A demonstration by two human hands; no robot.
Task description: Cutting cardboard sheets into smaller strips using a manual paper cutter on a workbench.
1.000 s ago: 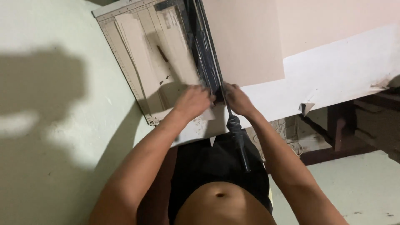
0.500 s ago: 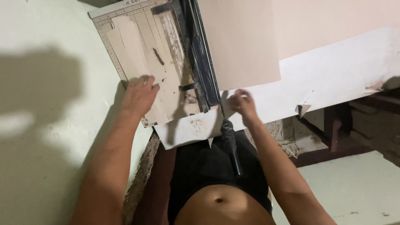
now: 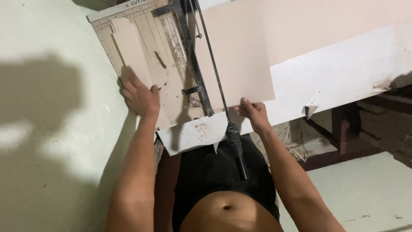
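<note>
A guillotine paper cutter (image 3: 171, 64) with a worn beige board lies on the white table. My left hand (image 3: 139, 96) rests at the board's near left edge and grips a narrow beige card strip (image 3: 131, 47) that lies along the board. To the right of the blade, my right hand (image 3: 253, 112) pinches the near edge of a large beige sheet (image 3: 240, 56). The cutter's blade arm, with its black handle (image 3: 236, 146), juts toward my body between my two hands.
White paper (image 3: 343, 73) covers the table top, torn at its right edge. A wooden frame (image 3: 343, 141) and straw-like scraps (image 3: 292, 141) lie below the table on the right. A pale floor (image 3: 51, 129) with my shadow is on the left.
My left hand has moved from beside the blade to the board's left edge, onto the strip. My right hand stays at the sheet's near edge.
</note>
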